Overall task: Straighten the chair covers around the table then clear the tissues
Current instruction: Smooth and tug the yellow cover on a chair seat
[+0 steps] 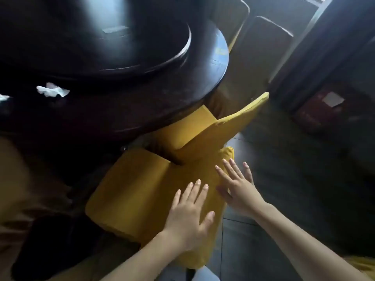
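Note:
A chair in a yellow cover (142, 191) stands pushed in at the dark round table (162, 102). My left hand (190, 211) lies flat on the back of that cover, fingers straight. My right hand (237, 189) presses flat on the cover's right edge, fingers spread. A second yellow-covered chair (229, 126) stands just beyond, its back tilting up to the right. A crumpled white tissue (52, 90) lies on the table at the left. Another bit of white tissue (3, 97) shows at the left frame edge.
A raised dark turntable (101, 37) fills the middle of the table. More chairs with brownish backs (261, 47) stand at the far side. Dark tiled floor (294, 179) stretches to the right, with a dark cabinet or wall (334, 57) beyond.

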